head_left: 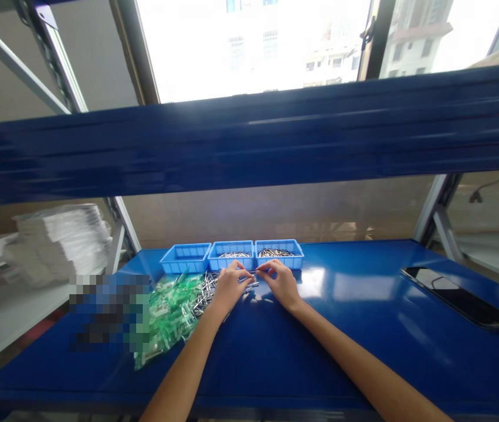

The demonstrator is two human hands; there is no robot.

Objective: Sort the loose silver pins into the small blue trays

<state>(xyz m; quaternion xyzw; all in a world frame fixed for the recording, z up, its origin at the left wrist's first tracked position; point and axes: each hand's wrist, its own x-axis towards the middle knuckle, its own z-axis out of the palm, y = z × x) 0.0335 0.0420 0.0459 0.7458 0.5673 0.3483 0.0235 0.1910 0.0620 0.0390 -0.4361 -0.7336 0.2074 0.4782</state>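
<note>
My left hand is closed in a pinch, just in front of the middle blue bin. Facing it, my right hand pinches thumb against fingertips before the right blue bin. A thin sliver shows between the two sets of fingertips, too small to name. Slim metal pins lie in a loose heap beside and partly behind my left hand, a few under its fingertips. More slim metal pieces fill the bottoms of the middle and right bins. A green-tinted plastic bag lies left of the heap.
The left blue bin adjoins the middle one. A phone lies on the blue tabletop at the right. A blue crossbeam spans above the bins. Wrapped white stacks stand on a shelf at left. Part of the left tabletop is pixelated.
</note>
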